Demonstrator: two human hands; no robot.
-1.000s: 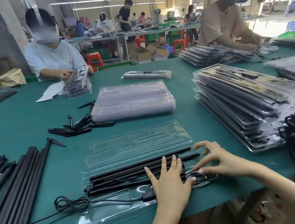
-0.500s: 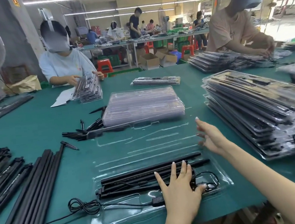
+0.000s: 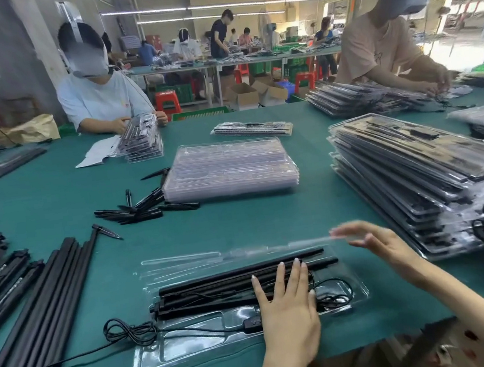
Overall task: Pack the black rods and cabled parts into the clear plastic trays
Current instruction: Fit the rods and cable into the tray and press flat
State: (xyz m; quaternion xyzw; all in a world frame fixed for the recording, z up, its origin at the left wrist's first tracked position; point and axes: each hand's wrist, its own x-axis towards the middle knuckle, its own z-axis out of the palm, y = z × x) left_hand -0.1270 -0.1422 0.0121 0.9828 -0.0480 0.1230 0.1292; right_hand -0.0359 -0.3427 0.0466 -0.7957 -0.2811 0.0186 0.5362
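Since a moment ago your right hand [image 3: 376, 243] has swung the clear lid [image 3: 243, 251] over, fingers straight against its edge; your left hand [image 3: 286, 306], spread, presses the black rods [image 3: 217, 287] under its fingertips in the tray [image 3: 176, 350]; loose cable [image 3: 131, 332] left of that hand still needs tucking; closing remains.

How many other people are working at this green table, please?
2. One person in a pale shirt sits at the far left edge; one person in a peach shirt stands at the far right corner. Others may be outside the frame.
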